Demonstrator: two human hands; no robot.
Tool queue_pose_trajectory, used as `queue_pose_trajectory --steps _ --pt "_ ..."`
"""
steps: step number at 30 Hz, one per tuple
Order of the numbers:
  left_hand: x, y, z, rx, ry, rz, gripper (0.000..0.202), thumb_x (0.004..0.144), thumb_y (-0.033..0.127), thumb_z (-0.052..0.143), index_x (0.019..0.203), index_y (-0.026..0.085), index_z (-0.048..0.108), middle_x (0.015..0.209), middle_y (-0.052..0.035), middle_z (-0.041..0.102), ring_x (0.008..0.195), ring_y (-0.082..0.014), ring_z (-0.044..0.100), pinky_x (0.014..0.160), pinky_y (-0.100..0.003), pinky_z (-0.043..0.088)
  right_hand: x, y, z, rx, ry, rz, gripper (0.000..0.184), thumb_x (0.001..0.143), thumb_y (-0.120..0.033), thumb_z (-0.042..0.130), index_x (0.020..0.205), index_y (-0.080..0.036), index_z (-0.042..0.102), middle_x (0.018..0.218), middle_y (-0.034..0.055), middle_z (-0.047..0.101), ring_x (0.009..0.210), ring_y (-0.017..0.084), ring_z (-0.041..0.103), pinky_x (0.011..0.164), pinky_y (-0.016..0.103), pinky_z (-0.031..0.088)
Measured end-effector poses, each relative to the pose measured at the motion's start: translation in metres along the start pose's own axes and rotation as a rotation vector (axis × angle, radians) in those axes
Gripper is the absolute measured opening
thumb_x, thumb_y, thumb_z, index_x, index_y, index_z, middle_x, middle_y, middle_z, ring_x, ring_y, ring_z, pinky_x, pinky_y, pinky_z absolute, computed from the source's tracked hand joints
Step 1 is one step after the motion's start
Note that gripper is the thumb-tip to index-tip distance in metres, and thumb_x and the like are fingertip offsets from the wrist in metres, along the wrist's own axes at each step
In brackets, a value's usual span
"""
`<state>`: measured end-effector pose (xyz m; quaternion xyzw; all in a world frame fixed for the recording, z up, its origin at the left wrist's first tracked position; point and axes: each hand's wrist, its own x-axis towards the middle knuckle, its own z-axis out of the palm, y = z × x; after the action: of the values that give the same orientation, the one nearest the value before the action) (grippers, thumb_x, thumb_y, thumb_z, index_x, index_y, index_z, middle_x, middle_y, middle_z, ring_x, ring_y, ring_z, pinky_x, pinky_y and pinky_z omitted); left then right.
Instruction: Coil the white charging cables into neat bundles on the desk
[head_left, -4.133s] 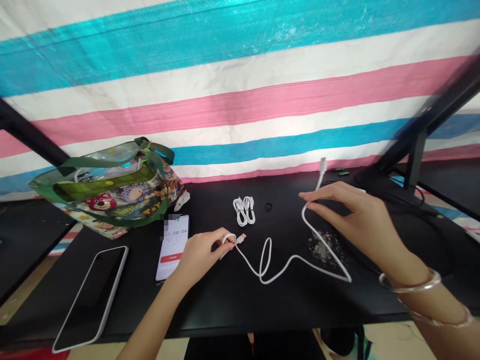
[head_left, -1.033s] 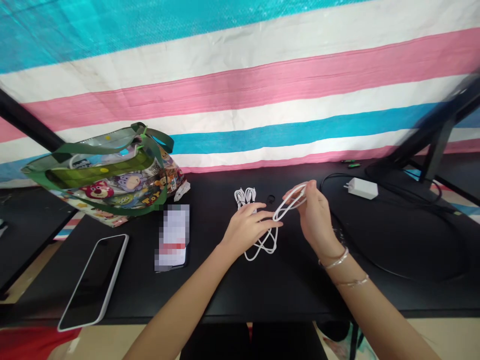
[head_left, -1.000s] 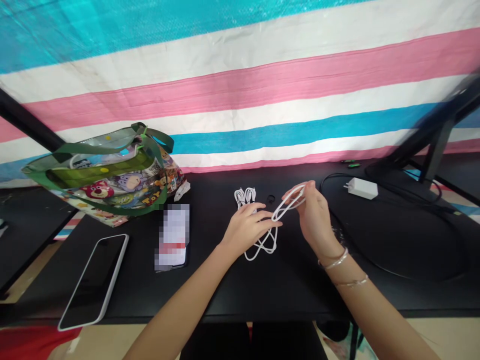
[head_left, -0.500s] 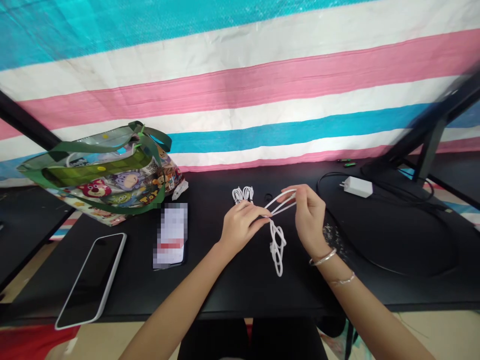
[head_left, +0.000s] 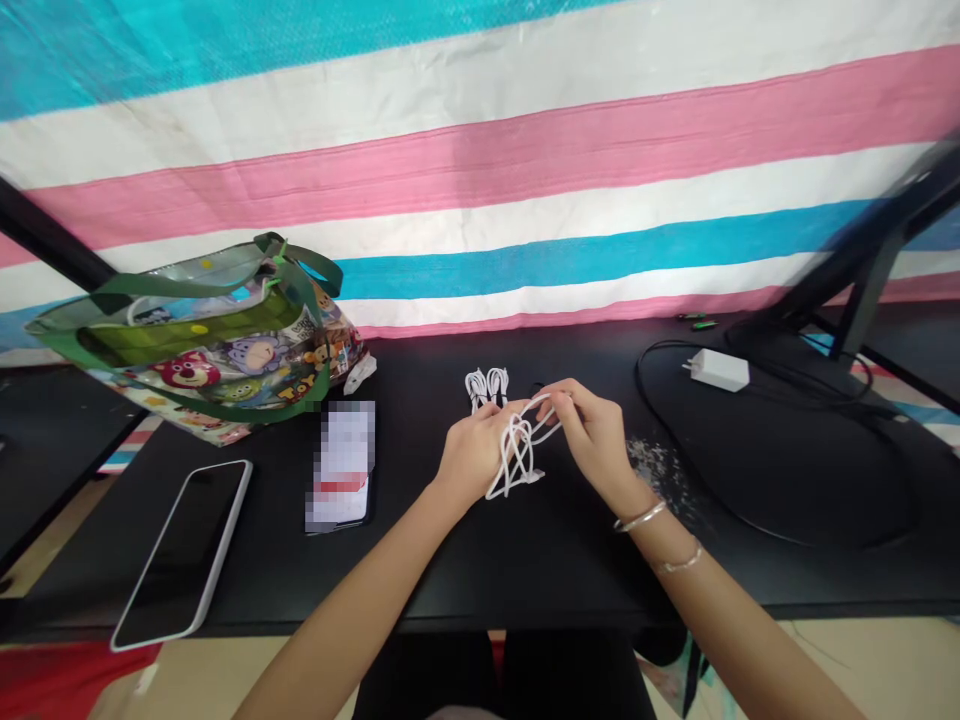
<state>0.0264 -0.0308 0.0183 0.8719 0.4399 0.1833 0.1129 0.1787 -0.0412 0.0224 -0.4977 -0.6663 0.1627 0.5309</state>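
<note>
Holding a white charging cable (head_left: 516, 455) in loose loops above the black bench (head_left: 570, 570), the left hand (head_left: 476, 455) and the right hand (head_left: 592, 430) meet near the middle of the view. The fingers (head_left: 559, 400) of both hands are closed on the cable. Two bundled white cables (head_left: 486, 387) lie just beyond them. A white power adapter (head_left: 718, 370) sits at right, a printed tote bag (head_left: 202, 375) at upper left, and a smartphone (head_left: 180, 555) at lower left. A striped tarpaulin (head_left: 480, 180) hangs behind.

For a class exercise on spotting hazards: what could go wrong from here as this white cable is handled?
The white cable hangs in loose loops between the left hand and right hand, so it could well tangle or knot. Those loops might also snag the bundled white cables just beyond the left hand, pulling them loose.
</note>
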Motion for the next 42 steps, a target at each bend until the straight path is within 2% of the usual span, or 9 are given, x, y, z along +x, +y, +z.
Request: queue_pose_trajectory --steps 6,14,18,23,28,32,35,38,42 --pt "0.001 0.002 0.001 0.066 -0.031 -0.059 0.04 0.092 0.022 0.038 0.13 0.018 0.051 0.105 -0.0048 0.071 0.096 -0.0178 0.066 0.075 -0.025 0.053 -0.005 0.0 0.005 -0.002 -0.093 0.01 0.039 0.095 -0.046 0.034 0.087 -0.021 0.062 0.062 0.0005 0.065 0.054 0.014 0.062 0.057 0.024 0.047" --pt "0.004 0.011 -0.006 0.192 -0.211 -0.218 0.038 0.095 0.03 0.035 0.127 0.016 0.051 0.091 -0.0082 0.072 0.086 -0.0227 0.069 0.069 -0.029 0.052 -0.011 -0.004 0.008 0.024 -0.186 -0.037 0.041 0.092 -0.053 0.034 0.099 -0.02 0.058 0.069 0.002 0.066 0.056 0.015 0.062 0.057 0.025 0.048" --pt "0.003 0.014 -0.008 0.186 -0.243 -0.222 0.04 0.096 0.034 0.032 0.128 0.019 0.051 0.09 -0.0088 0.071 0.085 -0.024 0.069 0.067 -0.029 0.052 -0.012 -0.005 0.009 -0.011 -0.182 0.058 0.03 0.086 -0.046 0.049 0.096 -0.02 0.059 0.064 -0.001 0.063 0.047 0.012 0.055 0.05 0.023 0.044" --pt "0.002 0.012 -0.005 0.151 -0.242 -0.202 0.043 0.093 0.028 0.037 0.133 0.018 0.045 0.088 -0.0083 0.072 0.083 -0.0251 0.07 0.069 -0.032 0.053 -0.011 -0.008 0.01 0.039 -0.117 0.139 0.035 0.093 -0.042 0.036 0.088 -0.019 0.062 0.053 -0.0029 0.054 0.044 0.011 0.05 0.048 0.022 0.042" --pt "0.001 0.013 -0.004 0.027 -0.213 -0.168 0.04 0.092 0.024 0.035 0.13 0.019 0.048 0.081 -0.0046 0.072 0.074 -0.0227 0.069 0.065 -0.03 0.052 -0.01 -0.008 0.01 0.109 -0.067 0.185 0.039 0.092 -0.047 0.038 0.082 -0.019 0.062 0.049 -0.0038 0.051 0.04 0.01 0.046 0.043 0.022 0.039" --pt "-0.001 0.008 -0.001 -0.127 -0.076 -0.101 0.038 0.092 0.023 0.039 0.128 0.021 0.051 0.083 -0.0026 0.071 0.073 -0.0191 0.068 0.066 -0.029 0.053 -0.007 -0.008 0.006 0.121 0.009 0.19 0.041 0.092 -0.051 0.038 0.078 -0.019 0.061 0.047 -0.0039 0.05 0.039 0.01 0.045 0.041 0.022 0.036" --pt "-0.003 0.003 0.002 -0.254 0.147 0.036 0.037 0.092 0.021 0.04 0.128 0.023 0.052 0.092 -0.0019 0.07 0.082 -0.0145 0.066 0.072 -0.025 0.053 -0.004 -0.007 0.002 0.118 0.084 0.202 0.041 0.091 -0.053 0.039 0.077 -0.02 0.059 0.049 -0.0041 0.051 0.039 0.01 0.046 0.041 0.022 0.037" --pt "-0.004 0.001 0.004 -0.237 0.345 0.185 0.031 0.093 0.019 0.042 0.113 0.024 0.064 0.091 -0.0024 0.068 0.085 -0.0131 0.063 0.072 -0.022 0.052 -0.001 -0.006 -0.001 0.121 0.131 0.207 0.042 0.09 -0.055 0.039 0.077 -0.02 0.058 0.049 -0.0044 0.051 0.038 0.009 0.045 0.04 0.022 0.036" --pt "-0.004 0.0 0.006 -0.178 0.406 0.376 0.033 0.09 0.011 0.043 0.092 0.026 0.072 0.093 -0.0017 0.068 0.085 -0.0109 0.061 0.072 -0.019 0.051 0.001 -0.002 -0.004 0.122 0.194 0.213 0.044 0.089 -0.057 0.039 0.075 -0.02 0.057 0.048 -0.005 0.05 0.037 0.009 0.044 0.038 0.022 0.034"
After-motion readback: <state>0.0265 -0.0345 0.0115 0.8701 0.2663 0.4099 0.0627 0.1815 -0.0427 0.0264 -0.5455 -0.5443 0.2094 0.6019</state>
